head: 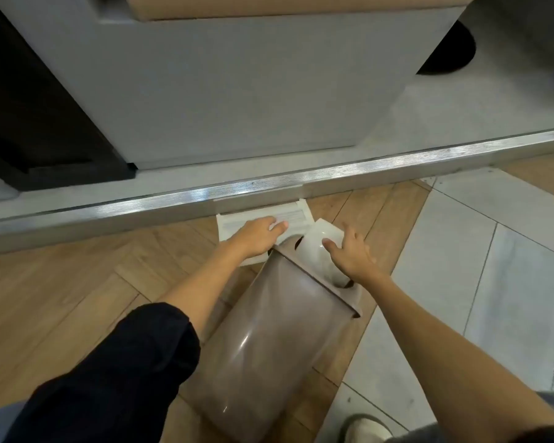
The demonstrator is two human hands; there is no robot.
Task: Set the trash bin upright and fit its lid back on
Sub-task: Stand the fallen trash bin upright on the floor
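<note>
You're looking at the trash bin (263,340) lying on its side on the floor — a glossy taupe plastic body, rounded, with its base toward 6 o'clock and its flared rim toward 12 o'clock. A white liner or inner part (320,247) bulges out of the mouth at about 1 o'clock. The lid (269,220) — flat, white, rectangular, with fine ridged lines — lies on the floor at the bin's 11 o'clock, just beside the rim, off the bin.
</note>
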